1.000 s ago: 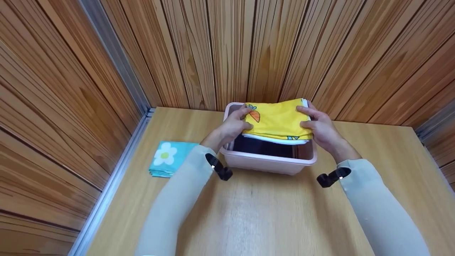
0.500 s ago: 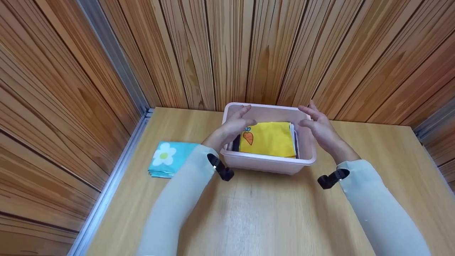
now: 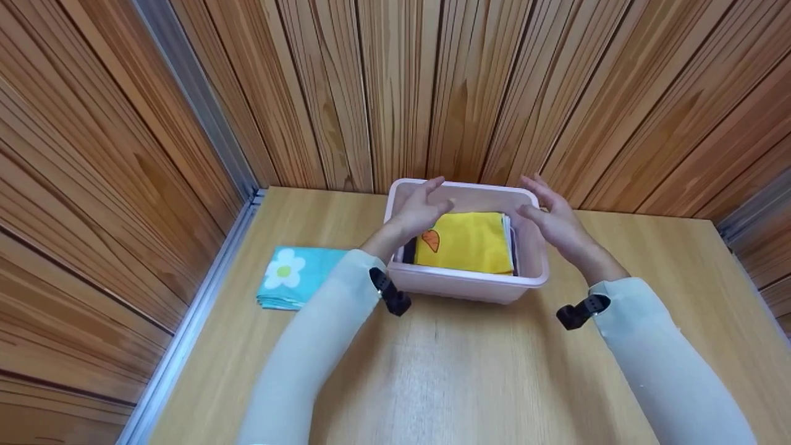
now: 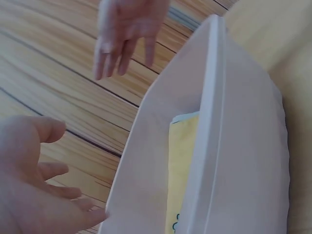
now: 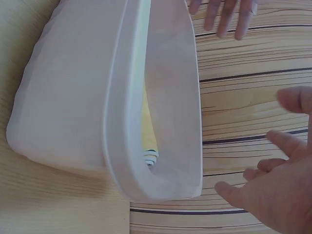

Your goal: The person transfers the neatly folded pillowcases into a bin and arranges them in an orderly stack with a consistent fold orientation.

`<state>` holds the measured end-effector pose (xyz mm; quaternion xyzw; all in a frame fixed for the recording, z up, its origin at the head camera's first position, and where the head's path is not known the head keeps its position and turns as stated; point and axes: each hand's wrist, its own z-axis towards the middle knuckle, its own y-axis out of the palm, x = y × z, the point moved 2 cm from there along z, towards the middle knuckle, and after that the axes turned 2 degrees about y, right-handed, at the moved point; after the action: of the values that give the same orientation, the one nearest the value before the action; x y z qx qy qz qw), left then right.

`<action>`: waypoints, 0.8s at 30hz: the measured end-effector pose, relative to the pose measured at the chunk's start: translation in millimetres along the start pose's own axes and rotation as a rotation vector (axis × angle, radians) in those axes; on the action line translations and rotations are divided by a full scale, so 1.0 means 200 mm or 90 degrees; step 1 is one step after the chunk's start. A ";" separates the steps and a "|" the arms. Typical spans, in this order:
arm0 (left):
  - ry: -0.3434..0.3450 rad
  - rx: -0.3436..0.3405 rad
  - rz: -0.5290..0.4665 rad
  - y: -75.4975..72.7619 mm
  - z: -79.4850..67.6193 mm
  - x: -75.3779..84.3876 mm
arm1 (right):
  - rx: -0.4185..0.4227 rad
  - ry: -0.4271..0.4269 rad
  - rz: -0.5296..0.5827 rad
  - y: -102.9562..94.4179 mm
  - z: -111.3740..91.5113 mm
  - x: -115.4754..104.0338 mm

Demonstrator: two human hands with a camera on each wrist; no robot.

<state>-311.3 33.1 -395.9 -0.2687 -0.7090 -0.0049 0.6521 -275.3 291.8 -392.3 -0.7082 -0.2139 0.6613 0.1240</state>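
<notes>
A folded yellow cloth [image 3: 473,243] with an orange carrot print lies inside the pale pink plastic bin [image 3: 463,281]. Something dark shows beneath the cloth at its left and right edges. My left hand [image 3: 418,216] hovers over the bin's left side, its fingers loosely spread and holding nothing. Above the right side is my right hand [image 3: 560,225], empty too, with thumb and fingers apart. Both wrist views show the hands above the rim, away from the cloth. In the right wrist view, a layered white edge of the yellow cloth [image 5: 148,131] peeks out past the bin wall.
A folded turquoise cloth [image 3: 296,275] with a white flower lies on the wooden table [image 3: 432,371], left of the bin and partly behind my left sleeve. Wood-plank walls [image 3: 401,93] rise behind and at the sides. A metal rail [image 3: 191,327] runs along the left edge.
Both hands held the yellow cloth above the bin; they let go of it and it now lies inside. Since then my left hand has shifted slightly right and up.
</notes>
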 end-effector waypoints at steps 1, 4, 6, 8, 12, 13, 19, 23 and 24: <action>0.016 0.009 0.029 0.00 0.00 0.01 | 0.001 -0.012 -0.010 0.00 0.00 0.00; 0.060 0.031 0.128 0.02 0.00 0.02 | 0.007 -0.048 -0.049 -0.01 -0.01 0.00; 0.080 0.037 0.202 0.03 -0.01 0.03 | 0.008 -0.065 -0.083 -0.01 -0.02 -0.01; 0.093 0.038 0.272 0.04 -0.02 0.04 | 0.005 -0.065 -0.132 -0.01 -0.04 -0.01; 0.112 0.039 0.358 0.05 -0.04 0.04 | -0.018 -0.059 -0.224 0.00 -0.06 -0.02; 0.115 0.041 0.375 0.05 -0.05 0.04 | -0.024 -0.058 -0.242 0.01 -0.06 -0.03; 0.113 0.010 0.484 0.06 -0.08 0.02 | -0.061 -0.059 -0.320 0.05 -0.09 -0.03; 0.102 -0.020 0.539 0.06 -0.10 -0.01 | -0.076 -0.072 -0.362 0.07 -0.10 -0.02; 0.102 -0.023 0.548 0.06 -0.10 -0.01 | -0.079 -0.076 -0.370 0.08 -0.11 -0.02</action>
<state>-288.3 34.2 -399.3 -0.5498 -0.4795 0.2339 0.6427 -252.4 278.1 -393.4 -0.5833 -0.4546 0.6243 0.2519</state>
